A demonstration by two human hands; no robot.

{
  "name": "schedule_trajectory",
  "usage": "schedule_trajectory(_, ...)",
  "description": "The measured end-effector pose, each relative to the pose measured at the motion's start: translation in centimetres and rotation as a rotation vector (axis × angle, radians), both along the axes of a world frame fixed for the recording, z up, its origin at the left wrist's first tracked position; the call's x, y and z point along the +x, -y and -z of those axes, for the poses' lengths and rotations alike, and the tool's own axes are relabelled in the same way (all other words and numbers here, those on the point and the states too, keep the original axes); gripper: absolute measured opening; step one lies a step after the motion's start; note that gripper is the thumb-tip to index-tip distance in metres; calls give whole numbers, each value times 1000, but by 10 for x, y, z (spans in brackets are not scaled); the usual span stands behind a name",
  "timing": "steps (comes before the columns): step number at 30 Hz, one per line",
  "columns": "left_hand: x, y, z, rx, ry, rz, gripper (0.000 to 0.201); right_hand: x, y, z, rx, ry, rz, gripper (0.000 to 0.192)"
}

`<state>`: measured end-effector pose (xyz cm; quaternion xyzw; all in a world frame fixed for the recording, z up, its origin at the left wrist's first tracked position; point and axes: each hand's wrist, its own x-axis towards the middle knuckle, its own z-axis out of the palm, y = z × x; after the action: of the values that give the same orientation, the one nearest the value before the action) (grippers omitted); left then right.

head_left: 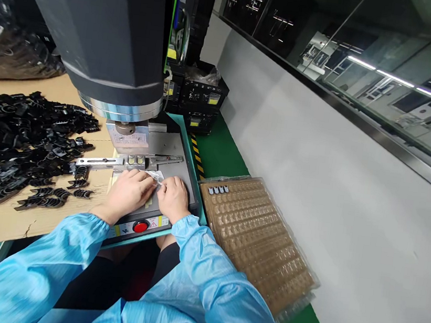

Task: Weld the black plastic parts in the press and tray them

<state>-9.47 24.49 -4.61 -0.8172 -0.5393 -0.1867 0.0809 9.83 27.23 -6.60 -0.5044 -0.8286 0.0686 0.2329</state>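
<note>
A worker's bare hands, left (129, 192) and right (173, 198), emerge from shiny, crinkled light-blue sleeves (199, 286) with gathered cuffs; dark clothing (112, 280) shows beneath the smock.

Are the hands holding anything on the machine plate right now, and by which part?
Both hands, left hand and right hand, pinch a small pale part between the fingertips. Which end each grips is too small to tell.

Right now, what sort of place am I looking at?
Probably a factory assembly station: a large grey press machine over a metal work plate, a heap of small black plastic parts, and clear compartmented blister trays.
</note>
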Motion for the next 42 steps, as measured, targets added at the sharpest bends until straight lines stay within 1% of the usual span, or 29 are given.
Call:
schedule_trajectory(3,-2,3,0,4,29,27,27,1,0,-2,0,-41,30,13)
schedule_trajectory(9,-3,14,0,46,108,85,25,1,-2,-4,13,-60,-75,20)
schedule_trajectory(12,-9,23,-4,78,158,76,23,4,0,-1,13,-70,-75,19)
schedule_trajectory(15,-26,29,-10,139,237,38,21,8,-1,1,-12,-102,10,15)
schedule_trajectory(18,-50,27,-11,201,272,-15,25,7,-6,-3,-31,-125,61,16)
schedule_trajectory(21,-70,15,-5,208,283,-46,27,-3,-18,-12,24,-130,8,17)
schedule_trajectory(24,-80,0,3,189,284,-69,29,-23,-32,-21,89,-112,-79,21)
schedule_trajectory(27,-79,-13,8,135,255,-95,33,-45,-44,-24,123,-41,-107,27)
schedule_trajectory(30,-76,-20,7,48,156,-114,38,-59,-48,-28,113,80,-124,34)
schedule_trajectory(33,-72,-18,2,-1,48,-130,41,-64,-43,-35,91,168,-158,41)
schedule_trajectory(37,-65,-12,-4,9,-26,-174,47,-65,-32,-46,112,224,-183,50)
schedule_trajectory(40,-60,-10,-7,4,-56,-202,48,-69,-28,-47,124,252,-196,54)
schedule_trajectory(42,-56,-10,-9,-9,-42,-217,48,-72,-26,-46,125,262,-190,58)
